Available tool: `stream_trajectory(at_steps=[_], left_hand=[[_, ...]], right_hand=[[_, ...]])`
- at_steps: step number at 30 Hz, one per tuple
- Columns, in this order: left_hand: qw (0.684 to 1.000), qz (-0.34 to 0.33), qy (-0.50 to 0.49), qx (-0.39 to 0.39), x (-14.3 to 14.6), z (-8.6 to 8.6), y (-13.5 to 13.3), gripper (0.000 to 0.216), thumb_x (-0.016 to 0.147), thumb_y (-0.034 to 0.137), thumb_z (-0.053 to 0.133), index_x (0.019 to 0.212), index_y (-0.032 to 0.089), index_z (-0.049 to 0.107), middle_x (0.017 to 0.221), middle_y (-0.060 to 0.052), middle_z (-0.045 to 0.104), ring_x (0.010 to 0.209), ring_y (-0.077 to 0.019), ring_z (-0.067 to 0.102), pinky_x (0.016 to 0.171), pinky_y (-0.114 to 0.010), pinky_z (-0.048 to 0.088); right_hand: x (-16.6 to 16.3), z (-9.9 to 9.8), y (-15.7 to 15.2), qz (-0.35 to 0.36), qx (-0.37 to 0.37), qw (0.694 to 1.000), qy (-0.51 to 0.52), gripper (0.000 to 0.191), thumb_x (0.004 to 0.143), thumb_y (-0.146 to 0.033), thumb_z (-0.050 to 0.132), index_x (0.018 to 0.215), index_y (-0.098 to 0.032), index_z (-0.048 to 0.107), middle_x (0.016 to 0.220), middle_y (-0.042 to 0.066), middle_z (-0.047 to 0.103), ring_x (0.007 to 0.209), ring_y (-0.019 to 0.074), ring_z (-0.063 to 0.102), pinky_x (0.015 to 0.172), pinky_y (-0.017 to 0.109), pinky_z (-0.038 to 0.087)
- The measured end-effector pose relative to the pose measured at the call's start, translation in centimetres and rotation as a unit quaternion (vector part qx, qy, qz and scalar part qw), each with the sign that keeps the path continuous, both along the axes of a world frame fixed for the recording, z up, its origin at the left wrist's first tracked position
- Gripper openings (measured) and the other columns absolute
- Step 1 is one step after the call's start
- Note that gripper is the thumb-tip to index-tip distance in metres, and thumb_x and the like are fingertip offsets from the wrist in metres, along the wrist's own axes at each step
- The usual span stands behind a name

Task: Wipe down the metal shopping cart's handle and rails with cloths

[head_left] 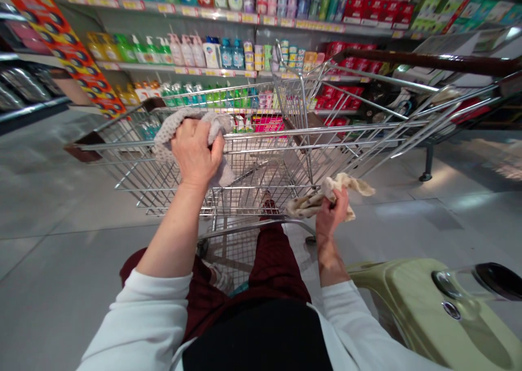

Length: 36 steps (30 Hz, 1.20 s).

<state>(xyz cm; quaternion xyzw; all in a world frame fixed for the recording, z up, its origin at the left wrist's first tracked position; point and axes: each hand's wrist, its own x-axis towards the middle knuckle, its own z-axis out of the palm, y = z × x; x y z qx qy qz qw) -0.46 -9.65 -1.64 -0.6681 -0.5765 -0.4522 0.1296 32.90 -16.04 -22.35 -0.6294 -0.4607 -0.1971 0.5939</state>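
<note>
A metal shopping cart stands sideways before me, its wire basket under both my hands. My left hand is closed around a grey textured cloth, which drapes over the cart's near top rail. Lower and to the right, my right hand grips a cream cloth with darker marks. That cloth hangs bunched beside the basket's lower right part; whether it touches the wires I cannot tell. The cart's brown handle is at the upper right.
Shelves of bottles, tubs and red boxes run behind the cart. An orange patterned display strip edges them on the left. A pale green machine with a clear-and-black top stands close on my right. Grey tiled floor lies at left.
</note>
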Motion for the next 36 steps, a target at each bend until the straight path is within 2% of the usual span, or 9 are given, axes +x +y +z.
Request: stream_trajectory(at_steps=[3,6,9,12,17,21,26,30,36], left_hand=[[0.999,0.025,0.024,0.009,0.1,0.1,0.0,0.035,0.096,0.050,0.045,0.107,0.024,0.065,0.117,-0.011,0.062,0.116,-0.0334,0.053,0.091,-0.049,0.039],[0.998,0.038,0.045,0.014,0.1,0.1,0.0,0.034,0.097,0.043,0.048,0.110,0.018,0.065,0.115,-0.010,0.062,0.112,-0.0285,0.054,0.089,-0.042,0.039],[0.997,0.039,0.067,0.026,-0.2,0.0,0.0,0.032,0.097,0.041,0.049,0.110,0.018,0.066,0.113,-0.009,0.063,0.107,-0.0258,0.055,0.084,-0.038,0.038],[0.995,0.042,0.080,0.041,-0.4,-0.2,0.3,0.029,0.095,0.039,0.049,0.107,0.020,0.067,0.110,-0.011,0.065,0.104,-0.0279,0.056,0.079,-0.039,0.038],[0.996,0.029,0.069,0.046,-0.5,-0.3,0.6,0.030,0.094,0.041,0.046,0.102,0.021,0.067,0.108,-0.012,0.064,0.104,-0.0303,0.056,0.080,-0.040,0.038],[0.995,0.027,0.081,0.053,-0.8,-0.2,0.7,0.032,0.094,0.043,0.045,0.098,0.020,0.067,0.102,-0.012,0.064,0.101,-0.0303,0.056,0.079,-0.039,0.039],[0.992,0.020,0.110,0.053,-2.0,0.1,0.8,0.034,0.094,0.044,0.043,0.098,0.020,0.067,0.095,-0.011,0.064,0.096,-0.0289,0.057,0.077,-0.037,0.039],[0.989,0.049,0.132,0.041,-2.9,0.3,0.5,0.035,0.096,0.044,0.041,0.096,0.019,0.066,0.096,-0.011,0.064,0.095,-0.0287,0.058,0.075,-0.037,0.037],[0.981,0.078,0.175,0.026,-4.9,0.6,0.0,0.030,0.096,0.043,0.043,0.094,0.020,0.062,0.095,-0.009,0.062,0.092,-0.0250,0.056,0.072,-0.033,0.035]], right_hand=[[0.6,-0.8,1.0,0.013,-0.024,1.000,0.009,0.041,0.094,-0.035,0.048,0.129,-0.015,0.058,0.140,0.019,0.056,0.138,0.0266,0.047,0.113,0.044,0.039],[-0.6,-4.2,1.6,0.017,-0.091,0.994,0.065,0.051,0.090,-0.039,0.047,0.134,-0.013,0.052,0.140,0.021,0.055,0.135,0.0276,0.049,0.112,0.048,0.041],[-2.0,-7.6,1.6,0.034,-0.107,0.991,0.069,0.047,0.085,-0.042,0.048,0.118,-0.012,0.061,0.125,0.022,0.062,0.121,0.0304,0.057,0.104,0.051,0.048],[-2.0,-8.8,1.5,0.041,-0.108,0.991,0.069,0.042,0.083,-0.043,0.048,0.109,-0.015,0.064,0.112,0.018,0.067,0.108,0.0295,0.061,0.095,0.051,0.051],[-0.2,-7.5,1.5,0.063,-0.125,0.988,0.064,0.032,0.078,-0.036,0.050,0.101,-0.021,0.066,0.095,0.008,0.067,0.090,0.0225,0.061,0.085,0.040,0.053],[0.1,-6.5,1.6,0.077,-0.140,0.985,0.059,0.026,0.074,-0.033,0.051,0.091,-0.021,0.065,0.086,0.004,0.065,0.083,0.0205,0.059,0.081,0.036,0.051],[-0.8,-6.1,1.7,0.082,-0.149,0.983,0.063,0.021,0.074,-0.031,0.048,0.087,-0.023,0.063,0.087,0.005,0.064,0.086,0.0221,0.058,0.085,0.039,0.050],[-1.6,-5.8,1.6,0.096,-0.168,0.979,0.062,0.025,0.075,-0.032,0.049,0.093,-0.022,0.064,0.096,0.008,0.067,0.096,0.0244,0.059,0.091,0.042,0.049],[-3.4,-5.1,1.1,0.121,-0.214,0.967,0.066,0.028,0.075,-0.030,0.051,0.095,-0.019,0.067,0.097,0.011,0.067,0.097,0.0259,0.059,0.091,0.041,0.048]])
